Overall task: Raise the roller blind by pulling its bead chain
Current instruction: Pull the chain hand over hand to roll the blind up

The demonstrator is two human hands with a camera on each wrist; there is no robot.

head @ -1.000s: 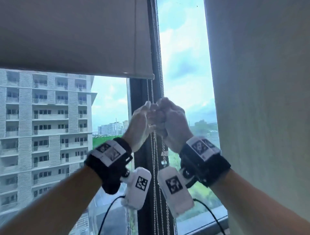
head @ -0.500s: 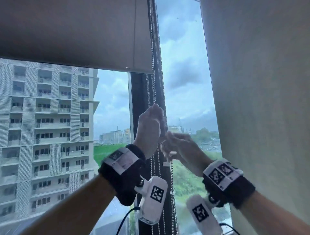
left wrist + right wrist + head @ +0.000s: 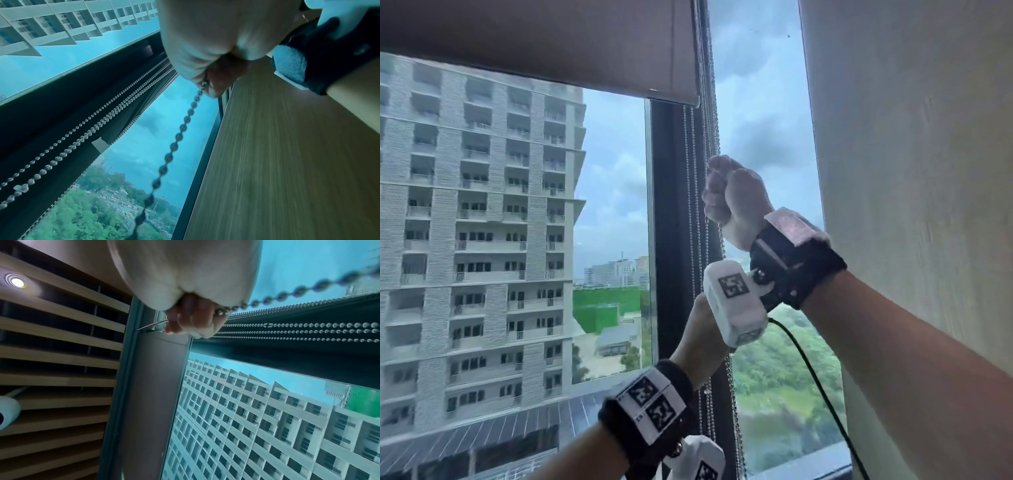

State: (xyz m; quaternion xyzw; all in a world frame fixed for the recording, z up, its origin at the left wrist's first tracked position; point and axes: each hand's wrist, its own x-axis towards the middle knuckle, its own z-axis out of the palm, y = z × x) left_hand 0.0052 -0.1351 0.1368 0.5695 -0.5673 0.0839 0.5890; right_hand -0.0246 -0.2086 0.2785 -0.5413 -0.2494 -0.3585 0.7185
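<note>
The grey roller blind [image 3: 551,44] covers the top of the left window, and its bottom bar [image 3: 674,97] is high in the head view. Its bead chain [image 3: 710,130] hangs beside the dark mullion. My right hand [image 3: 732,195] grips the chain in a fist, high up. My left hand [image 3: 698,339] grips it lower down, partly hidden behind the right wrist camera. In the left wrist view the left hand [image 3: 205,48] is closed round the taut chain [image 3: 183,128]. The right wrist view shows the right hand [image 3: 185,288] curled round the chain [image 3: 287,292].
A second, lowered blind [image 3: 911,171] fills the right side, close to my right forearm. Other bead chains [image 3: 690,205] hang along the mullion [image 3: 671,240]. A black cable [image 3: 818,387] trails from the right wrist camera [image 3: 736,301]. The sill [image 3: 808,462] lies below.
The hands were side by side; then the right one dropped below the left. Now the right grips high and the left has pulled down. The blind's bottom edge sits higher.
</note>
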